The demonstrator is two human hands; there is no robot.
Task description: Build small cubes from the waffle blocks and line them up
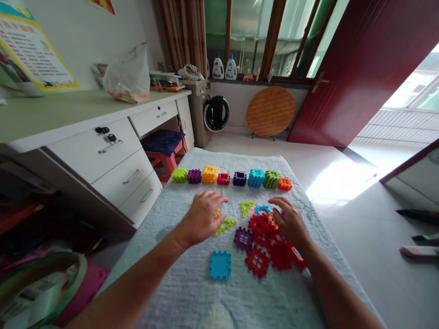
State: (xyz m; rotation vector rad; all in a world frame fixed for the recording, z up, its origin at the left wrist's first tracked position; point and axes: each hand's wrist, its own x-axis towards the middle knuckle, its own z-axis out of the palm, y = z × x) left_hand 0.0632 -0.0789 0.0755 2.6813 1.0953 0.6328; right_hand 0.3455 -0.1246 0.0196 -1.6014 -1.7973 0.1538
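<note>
My left hand [203, 215] hovers over the cloth-covered table, thumb and fingers apart, close to a lime-green triangle piece [226, 225]; a bit of yellow shows behind its fingers. Over the right edge of a heap of red interlocking plastic pieces [281, 256] is my right hand [291, 220], fingers spread and nothing seen in them. A purple window piece [243, 238] and a red window piece [258, 261] lie at the heap's left. Nearer me sits a flat blue square piece [220, 265]. Another green triangle [247, 208] and a light-blue piece [263, 210] lie between the hands.
A row of assembled blocks runs along the far side, from a green block [179, 175] to an orange one [285, 183]. Left stand a white desk [113, 141] and a stool [164, 144]. A washing machine [202, 109] and round wooden tabletop [270, 112] are behind.
</note>
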